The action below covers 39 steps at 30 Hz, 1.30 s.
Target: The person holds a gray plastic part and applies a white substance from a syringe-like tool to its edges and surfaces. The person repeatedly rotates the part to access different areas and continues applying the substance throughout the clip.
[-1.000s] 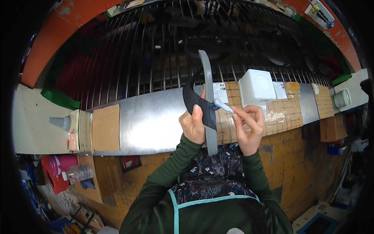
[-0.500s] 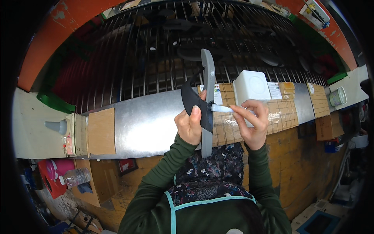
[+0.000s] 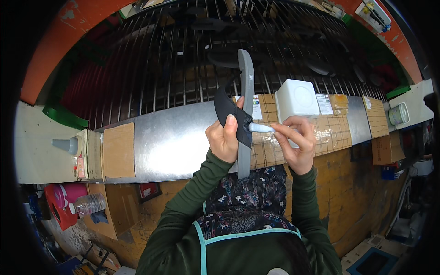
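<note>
We find the left hand (image 3: 223,140) closed on a flip-flop sandal with a grey sole and a wide black strap (image 3: 233,117), its thumb pressed to the strap and a fingertip showing past the strap's far edge. The sandal is held on edge, above the near side of the bench. The right hand (image 3: 299,144) pinches a slim white applicator (image 3: 262,128) between thumb and forefinger; its left tip meets the sandal beside the strap.

Just beyond the right hand we note a white, boxy plastic container (image 3: 297,98) standing on a flattened brown cardboard sheet (image 3: 337,128); its contents are hidden. At the far right end of the bench sits a small whitish plastic tub (image 3: 398,113), contents unclear.

To the left, below the bench, we record a clear plastic bottle with a white cap (image 3: 89,205), lying tilted beside an open brown cardboard box (image 3: 120,208). We cannot tell what the bottle holds.
</note>
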Tool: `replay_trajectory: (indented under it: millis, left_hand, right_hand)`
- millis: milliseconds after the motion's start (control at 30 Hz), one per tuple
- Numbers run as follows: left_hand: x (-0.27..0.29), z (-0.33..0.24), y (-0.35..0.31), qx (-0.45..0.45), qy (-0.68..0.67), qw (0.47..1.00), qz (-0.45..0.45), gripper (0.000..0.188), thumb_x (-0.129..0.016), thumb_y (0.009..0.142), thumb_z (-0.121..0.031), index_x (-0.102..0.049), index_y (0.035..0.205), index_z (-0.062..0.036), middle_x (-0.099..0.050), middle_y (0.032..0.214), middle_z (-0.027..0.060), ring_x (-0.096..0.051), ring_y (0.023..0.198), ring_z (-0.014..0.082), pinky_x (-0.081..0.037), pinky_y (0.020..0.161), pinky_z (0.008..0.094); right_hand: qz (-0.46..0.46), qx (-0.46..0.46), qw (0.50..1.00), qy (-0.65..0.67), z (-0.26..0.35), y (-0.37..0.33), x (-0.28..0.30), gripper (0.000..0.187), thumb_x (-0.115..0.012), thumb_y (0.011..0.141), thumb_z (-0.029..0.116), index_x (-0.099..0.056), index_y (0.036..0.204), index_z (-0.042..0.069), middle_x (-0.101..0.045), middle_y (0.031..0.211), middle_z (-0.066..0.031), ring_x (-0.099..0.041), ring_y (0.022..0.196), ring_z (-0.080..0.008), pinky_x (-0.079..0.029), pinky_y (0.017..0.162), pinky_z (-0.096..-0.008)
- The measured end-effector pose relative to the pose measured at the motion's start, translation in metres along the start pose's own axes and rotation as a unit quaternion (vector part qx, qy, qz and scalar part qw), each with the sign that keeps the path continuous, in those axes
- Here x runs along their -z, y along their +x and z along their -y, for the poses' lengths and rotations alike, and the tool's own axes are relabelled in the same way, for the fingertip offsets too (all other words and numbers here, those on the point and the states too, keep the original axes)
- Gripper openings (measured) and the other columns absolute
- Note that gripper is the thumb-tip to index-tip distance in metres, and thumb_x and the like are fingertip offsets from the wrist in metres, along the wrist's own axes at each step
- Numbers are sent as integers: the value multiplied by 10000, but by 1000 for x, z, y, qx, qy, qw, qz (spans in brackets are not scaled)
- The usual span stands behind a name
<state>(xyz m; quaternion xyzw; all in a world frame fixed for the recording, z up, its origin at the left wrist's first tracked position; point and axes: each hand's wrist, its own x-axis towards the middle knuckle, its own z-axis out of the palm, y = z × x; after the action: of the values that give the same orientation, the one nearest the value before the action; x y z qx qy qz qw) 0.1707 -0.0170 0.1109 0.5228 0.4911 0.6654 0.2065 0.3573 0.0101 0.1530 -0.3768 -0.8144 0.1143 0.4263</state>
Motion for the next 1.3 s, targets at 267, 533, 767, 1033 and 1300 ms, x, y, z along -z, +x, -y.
replay_trajectory:
  millis: [267, 533, 767, 1033, 1300]
  left_hand:
    - [-6, -2, 6, -10, -8, 999, -30, 454, -367, 1016, -200, -629, 822, 117, -704, 968, 250, -579, 571, 134, -447, 537, 300]
    - [-6, 4, 10, -15, -21, 999, -32, 468, -379, 1026, -196, -580, 699, 74, -608, 626, 97, -497, 512, 94, -414, 520, 289]
    - [-7, 2, 11, 1, -42, 998, -45, 470, -388, 1025, -199, -569, 688, 74, -584, 602, 83, -511, 544, 90, -423, 539, 280]
    - [-6, -18, 9, 37, -39, 999, -1, 442, -381, 1019, -210, -646, 919, 130, -708, 983, 210, -611, 684, 128, -478, 623, 284]
    - [-4, -19, 10, 10, -7, 1000, 23, 435, -375, 1013, -206, -617, 1142, 132, -657, 1162, 237, -680, 901, 215, -512, 776, 295]
  right_hand:
    - [5, -4, 1000, 14, 0, -2, 1, 252, -765, 745, 99, -765, 990, 159, -621, 877, -2, -535, 763, -130, -311, 735, -300]
    - [17, -7, 1000, 24, 1, -5, 4, 256, -770, 733, 95, -766, 981, 159, -618, 896, -2, -524, 765, -136, -312, 738, -302]
    - [52, 1, 997, 64, -3, -8, 11, 241, -775, 730, 105, -769, 964, 158, -619, 909, -3, -519, 771, -137, -318, 742, -296]
    - [-46, 6, 999, 15, 0, -6, 7, 260, -782, 712, 79, -769, 962, 151, -617, 922, -22, -528, 787, -151, -325, 737, -292]
    - [-82, 10, 996, 17, 0, -5, 5, 285, -786, 704, 72, -767, 972, 167, -608, 930, -27, -531, 799, -159, -330, 746, -305]
